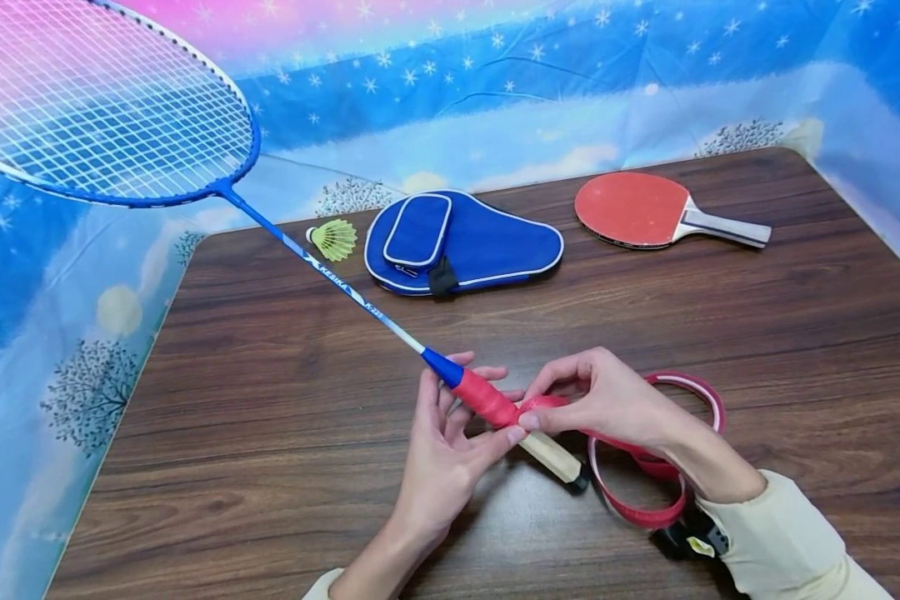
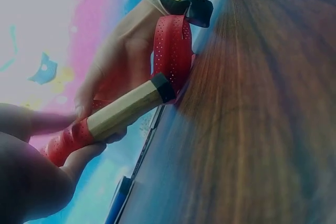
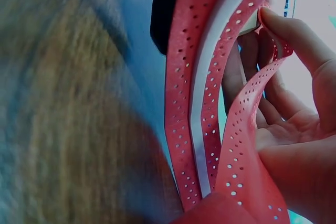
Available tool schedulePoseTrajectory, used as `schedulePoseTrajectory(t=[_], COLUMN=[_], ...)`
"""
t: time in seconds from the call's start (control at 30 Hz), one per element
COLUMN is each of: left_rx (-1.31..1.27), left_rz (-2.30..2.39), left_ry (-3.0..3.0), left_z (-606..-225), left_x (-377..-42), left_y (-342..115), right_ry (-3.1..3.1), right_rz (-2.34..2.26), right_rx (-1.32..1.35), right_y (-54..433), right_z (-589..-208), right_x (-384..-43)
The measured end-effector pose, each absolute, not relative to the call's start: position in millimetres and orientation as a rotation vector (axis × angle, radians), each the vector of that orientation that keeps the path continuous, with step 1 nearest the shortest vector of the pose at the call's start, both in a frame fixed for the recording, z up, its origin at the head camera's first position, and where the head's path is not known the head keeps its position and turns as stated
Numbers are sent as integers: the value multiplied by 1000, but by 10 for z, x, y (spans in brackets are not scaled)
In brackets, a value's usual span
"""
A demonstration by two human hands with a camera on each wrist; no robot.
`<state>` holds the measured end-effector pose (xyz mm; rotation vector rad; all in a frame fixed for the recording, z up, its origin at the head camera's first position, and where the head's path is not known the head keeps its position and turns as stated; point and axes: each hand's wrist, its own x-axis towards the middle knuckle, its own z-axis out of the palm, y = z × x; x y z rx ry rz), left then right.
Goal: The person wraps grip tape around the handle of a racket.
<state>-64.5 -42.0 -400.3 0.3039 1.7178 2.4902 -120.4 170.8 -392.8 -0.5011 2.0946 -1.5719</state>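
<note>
A blue-and-white badminton racket (image 1: 330, 275) slants across the head view, its strung head at upper left. Red perforated grip tape (image 1: 487, 398) covers the upper handle; below it the bare wooden handle (image 2: 126, 109) shows, ending in a black butt cap (image 2: 163, 87). My left hand (image 1: 450, 467) holds the handle from beneath, fingers behind it and thumb at the lower edge of the wrapping. Right there, my right hand (image 1: 618, 408) pinches the tape between thumb and fingers. The loose tape (image 3: 244, 145) hangs in curling loops beside and below the right wrist, a white strip along it.
Farther back on the brown wooden table (image 1: 270, 400) lie a yellow-green shuttlecock (image 1: 335, 240), a blue zipped paddle case (image 1: 495, 246) and a red table tennis paddle (image 1: 633, 210). A snowy-patterned cloth (image 1: 450, 92) hangs behind the table.
</note>
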Motion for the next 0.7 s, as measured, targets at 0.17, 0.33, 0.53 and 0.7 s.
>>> schedulePoseTrajectory(t=[0.17,0.33,0.53,0.7], left_rx=[263,189,155,183], left_rz=[2489,2473,2481,2482], left_ry=[1729,1761,1796,1838], left_z=[-4020,-4031,-4031,-4040], left_x=[-656,-655,-658,-660], left_y=[-420,-428,-448,-456], right_ry=[2057,2010,1998,1969], right_rz=[-1583,-1626,-1641,-1655], right_rx=[-495,-476,-472,-461], right_y=[1711,1708,1703,1724], right_z=[-3924,-3927,-3955,-3953], right_x=[-1206,-1211,-1215,-1218])
